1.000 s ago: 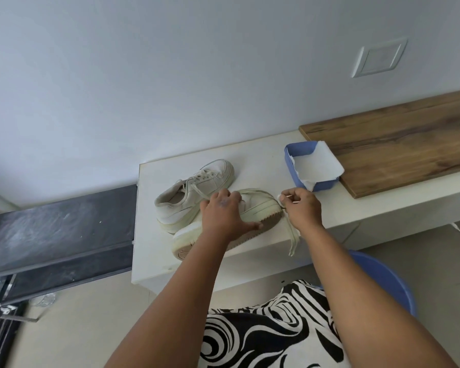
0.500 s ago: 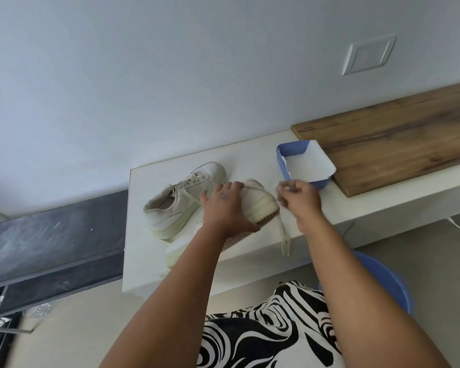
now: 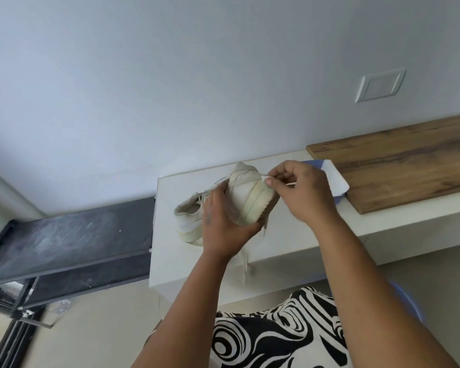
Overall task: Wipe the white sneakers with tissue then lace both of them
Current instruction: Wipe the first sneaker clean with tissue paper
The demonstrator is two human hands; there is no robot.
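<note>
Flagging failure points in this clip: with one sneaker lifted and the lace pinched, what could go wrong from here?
1. The left hand alone grips the raised sneaker; a hard pull by the right hand on the lace might twist it loose.
2. A loose lace end hangs past the white table's edge and could snag.
3. The second sneaker lies right behind and might get knocked.

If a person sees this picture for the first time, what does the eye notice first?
First, the two hands at the centre: the left hand grips a white sneaker tipped on its side, and the right hand pinches its lace. A second sneaker lies behind on the white counter, with a wooden board to the right.
</note>
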